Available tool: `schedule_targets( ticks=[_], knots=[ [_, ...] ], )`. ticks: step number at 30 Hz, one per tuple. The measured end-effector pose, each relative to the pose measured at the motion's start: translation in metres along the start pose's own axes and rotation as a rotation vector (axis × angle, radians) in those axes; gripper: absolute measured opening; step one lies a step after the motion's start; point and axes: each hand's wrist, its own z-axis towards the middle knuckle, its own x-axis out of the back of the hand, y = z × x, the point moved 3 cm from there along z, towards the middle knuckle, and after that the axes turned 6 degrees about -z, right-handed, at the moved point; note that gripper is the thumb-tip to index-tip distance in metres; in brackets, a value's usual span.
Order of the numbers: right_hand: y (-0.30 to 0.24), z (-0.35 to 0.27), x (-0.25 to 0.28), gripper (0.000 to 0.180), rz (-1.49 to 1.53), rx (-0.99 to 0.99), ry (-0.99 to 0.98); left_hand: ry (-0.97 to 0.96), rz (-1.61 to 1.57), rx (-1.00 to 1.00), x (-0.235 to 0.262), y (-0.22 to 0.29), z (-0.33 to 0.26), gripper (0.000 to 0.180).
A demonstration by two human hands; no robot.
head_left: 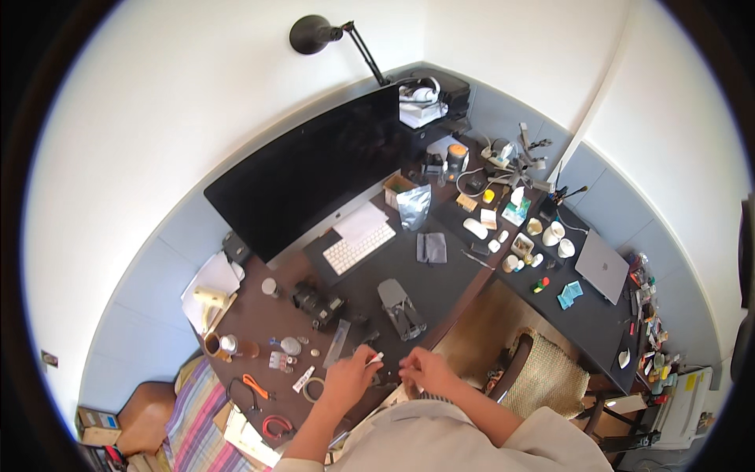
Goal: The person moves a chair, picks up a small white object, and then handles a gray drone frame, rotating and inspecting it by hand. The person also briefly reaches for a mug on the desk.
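Low over the desk's near edge, my left hand [351, 379] is closed, its thumb and fingers pinching a small white object [376, 359] whose kind I cannot make out. Just to its right is my right hand [429, 371], its fingertips drawn together; whatever they hold, if anything, is too small to name. The two hands are a short gap apart. A folded grey drone [401, 309] lies beyond them. To the left of my left hand are a white tube [303, 379], a ring-shaped roll [313, 390] and a clear plastic strip [337, 343].
A black camera [316, 304] sits left of the drone. Behind stand a large monitor [307, 173] and a white keyboard [359, 248]. On the right side desk are a grey laptop [602, 266] and several small containers. A woven-seat chair [550, 374] stands right of me.
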Motion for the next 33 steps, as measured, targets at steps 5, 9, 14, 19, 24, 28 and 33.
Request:
schedule_targets(
  ticks=[5,9,14,19,24,28,33],
  knots=[
    [-0.022,0.009,0.0,0.019,0.188,0.033,0.097,0.02,0.148,-0.123,0.009,0.024,0.003,0.021],
    [-0.027,0.008,0.0,0.018,0.103,0.077,0.06,-0.023,0.191,-0.174,0.003,0.021,0.002,0.019],
    [-0.034,0.004,0.001,0.021,0.167,0.236,0.066,-0.029,0.192,-0.169,0.002,0.024,0.002,0.016],
    [-0.022,0.002,-0.005,0.028,0.213,0.311,0.063,-0.048,0.165,-0.134,0.005,0.03,0.002,0.016],
    [-0.038,-0.003,-0.001,0.028,-0.046,0.345,0.109,-0.063,0.158,-0.106,0.006,0.028,-0.001,0.016],
    [-0.037,-0.004,-0.004,0.02,0.099,0.375,0.152,-0.109,0.175,-0.103,0.005,0.026,0.0,0.018],
    [-0.047,-0.011,0.003,0.014,0.102,0.361,0.141,-0.101,0.143,-0.121,0.011,0.038,0.0,0.017]
  ],
)
